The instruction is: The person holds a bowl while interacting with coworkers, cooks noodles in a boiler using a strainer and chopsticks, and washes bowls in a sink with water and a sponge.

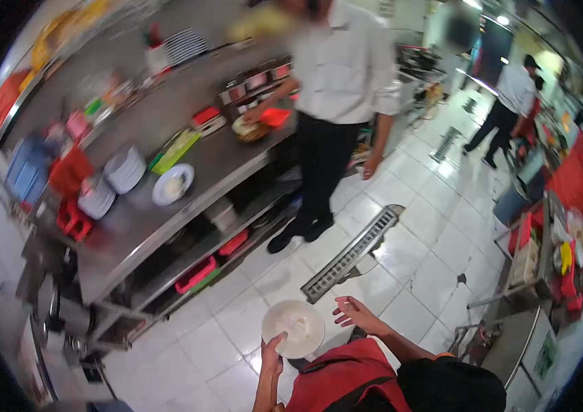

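My left hand (271,354) grips a pale round bowl (284,321) by its near left edge, thumb over the rim. Some whitish bits lie inside the bowl; what they are is too small to tell. My right hand (357,314) hangs in the air to the right of the bowl, fingers apart, touching nothing. Below both hands shows the red apron (346,374) on my body. On the steel counter (116,244) at the left, a white plate (161,189) carries a white mound that looks like rice.
A person in a white shirt (339,75) stands at the counter, one hand at a bowl (250,130). Stacked white bowls (124,170) stand at the left. A metal drain grate (353,254) crosses the tiled floor. Another person (511,93) is farther back; a loaded table (532,254) stands right.
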A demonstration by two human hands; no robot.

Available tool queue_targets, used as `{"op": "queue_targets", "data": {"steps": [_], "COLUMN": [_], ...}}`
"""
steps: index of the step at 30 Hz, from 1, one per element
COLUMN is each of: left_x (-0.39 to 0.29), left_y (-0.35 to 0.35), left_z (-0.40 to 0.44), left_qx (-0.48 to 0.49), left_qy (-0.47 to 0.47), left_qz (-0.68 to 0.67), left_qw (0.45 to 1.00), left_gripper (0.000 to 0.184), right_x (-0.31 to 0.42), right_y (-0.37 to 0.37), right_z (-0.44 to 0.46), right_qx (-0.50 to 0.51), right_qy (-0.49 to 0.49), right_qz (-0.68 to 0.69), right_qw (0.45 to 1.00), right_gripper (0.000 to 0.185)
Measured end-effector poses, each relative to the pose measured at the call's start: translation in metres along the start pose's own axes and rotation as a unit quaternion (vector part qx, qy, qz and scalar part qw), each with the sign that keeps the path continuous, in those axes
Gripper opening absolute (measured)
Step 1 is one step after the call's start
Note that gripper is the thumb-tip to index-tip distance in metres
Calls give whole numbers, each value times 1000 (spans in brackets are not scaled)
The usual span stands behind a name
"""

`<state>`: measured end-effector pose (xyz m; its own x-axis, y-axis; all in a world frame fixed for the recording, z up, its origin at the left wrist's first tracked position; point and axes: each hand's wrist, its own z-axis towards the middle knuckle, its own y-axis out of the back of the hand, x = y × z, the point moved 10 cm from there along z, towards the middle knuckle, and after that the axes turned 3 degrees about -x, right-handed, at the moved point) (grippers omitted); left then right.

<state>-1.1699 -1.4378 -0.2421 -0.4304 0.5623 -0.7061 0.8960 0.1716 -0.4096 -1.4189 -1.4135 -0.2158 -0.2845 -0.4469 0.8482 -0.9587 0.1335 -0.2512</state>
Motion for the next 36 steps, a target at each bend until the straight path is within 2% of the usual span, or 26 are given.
{"op": "queue_targets", "data": {"steps": [2, 3, 5, 6, 7, 9, 10, 13, 14, 17, 18, 19, 21, 23, 24, 27, 29, 30, 31, 32, 33, 34, 36], "left_x": [15, 25, 58, 69, 82, 122, 131, 163, 156, 202, 177, 189, 207, 229, 233, 279, 279, 274, 271, 281, 289, 291, 305], "left_y": [-51, -74, -113, -135, -152, -187, -208, -263, -296, -334, -368, -385, -423, -478, -503, -572, -641, -670, -699, -724, -748, -774, -815], "left_z": [9, 17, 29, 35, 43, 58, 60, 75, 64, 93, 87, 92, 116, 136, 148, 185, 188, 190, 197, 210, 221, 230, 259], "left_qx": [35, 53, 57, 61, 67, 84, 91, 96, 92, 111, 96, 103, 94, 169, 164, 161, 208, 200, 196, 226, 239, 242, 250], "left_qy": [13, 16, 84, 70, 70, 121, 127, 126, 106, 144, 52, 99, 91, 86, 85, 91, 133, 117, 98, 83, 76, 85, 82], "left_qz": [18, 30, 37, 57, 66, 60, 71, 97, 99, 138, 147, 157, 161, 147, 145, 210, 198, 191, 185, 163, 147, 154, 175], "left_qw": [999, 998, 994, 994, 993, 987, 985, 983, 985, 973, 983, 977, 978, 971, 972, 960, 949, 954, 958, 957, 957, 954, 949], "left_gripper": [41, 41, 37, 33, 33, 47, 46, 46, 46, 50, 51, 49, 48, 59, 59, 83, 84, 63, 44, 44, 44, 45, 46], "right_x": [1, 4, 10, 8, 11, 20, 24, 47, 50, 93, 108, 122, 135, 135, 123, 39, -4, -29, -66, -102, -126, -154, -164], "right_y": [60, 86, 137, 167, 189, 239, 261, 319, 342, 393, 407, 425, 473, 527, 562, 684, 739, 765, 793, 814, 834, 848, 866], "right_z": [-9, -14, -25, -30, -35, -52, -57, -61, -53, -34, -27, -18, 3, 17, 21, 9, -32, -62, -88, -110, -128, -146, -160], "right_qx": [-65, -81, -124, -162, -167, -221, -238, -257, -261, -260, -258, -263, -258, -271, -282, -309, -362, -384, -414, -439, -458, -471, -493], "right_qy": [7, 19, 19, 12, 17, 21, 21, 33, 48, 68, 73, 80, 73, 56, 42, -40, -147, -157, -205, -247, -245, -283, -329], "right_qz": [5, 14, -5, -13, -6, -11, 10, 7, 8, 17, 2, -8, -29, -55, -76, -83, -42, -30, 31, 98, 119, 150, 158], "right_qw": [998, 996, 992, 987, 986, 975, 971, 966, 964, 963, 963, 961, 963, 959, 956, 946, 919, 909, 886, 858, 846, 822, 790], "right_gripper": [43, 43, 43, 41, 41, 40, 38, 36, 35, 30, 30, 29, 28, 29, 29, 32, 38, 38, 40, 42, 42, 44, 46]}}
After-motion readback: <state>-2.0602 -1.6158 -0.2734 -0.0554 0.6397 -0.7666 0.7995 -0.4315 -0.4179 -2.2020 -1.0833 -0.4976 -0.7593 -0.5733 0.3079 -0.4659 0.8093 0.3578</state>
